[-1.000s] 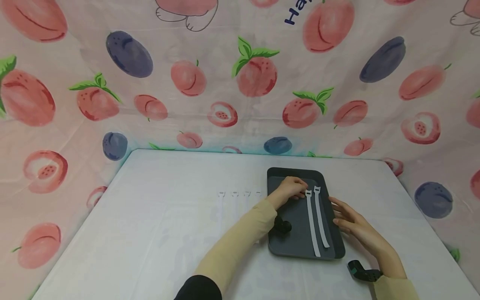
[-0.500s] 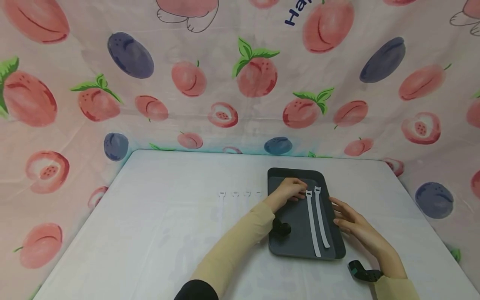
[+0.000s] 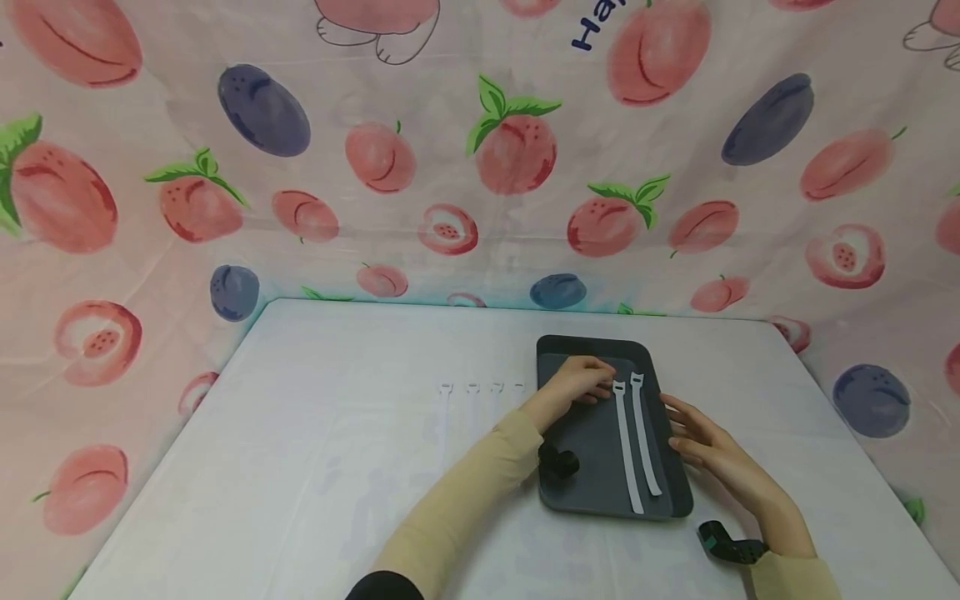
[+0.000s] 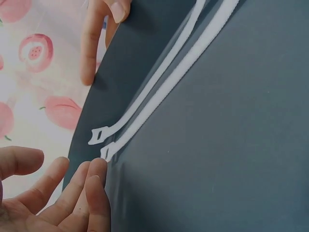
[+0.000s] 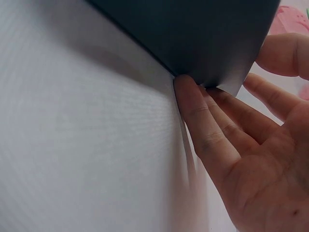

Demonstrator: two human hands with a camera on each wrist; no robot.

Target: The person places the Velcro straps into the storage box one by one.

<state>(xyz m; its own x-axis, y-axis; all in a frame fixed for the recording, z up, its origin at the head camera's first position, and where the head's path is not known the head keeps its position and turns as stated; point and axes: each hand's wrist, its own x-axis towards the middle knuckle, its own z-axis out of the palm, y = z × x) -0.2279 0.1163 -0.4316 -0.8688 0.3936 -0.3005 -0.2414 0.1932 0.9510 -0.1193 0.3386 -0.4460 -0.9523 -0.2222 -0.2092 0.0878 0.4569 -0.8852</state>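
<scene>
Two white cable straps with slotted heads lie side by side lengthwise in a dark grey tray (image 3: pixel 585 492). In the head view my left hand (image 3: pixel 573 387) is over the tray's far part, fingertips at the head of the left strap (image 3: pixel 628 450). The left wrist view shows those fingers (image 4: pixel 98 193) against that head, the thumb side apart. The other strap (image 3: pixel 645 437) lies just to the right. My right hand (image 3: pixel 716 458) touches the tray's right edge with extended fingers; the right wrist view has its fingertips (image 5: pixel 190 94) against the tray's outer wall.
Left of the tray, several pale straps (image 3: pixel 472 388) lie in a row on the white table (image 3: pixel 300 467), hard to see against it. A fruit-printed cloth (image 3: pixel 390 233) hangs behind the table. Black wrist cameras are worn on both arms.
The left forearm has shifted slightly left and down, with its fingertips staying by the strap's head. The straps, the tray and the right hand look still.
</scene>
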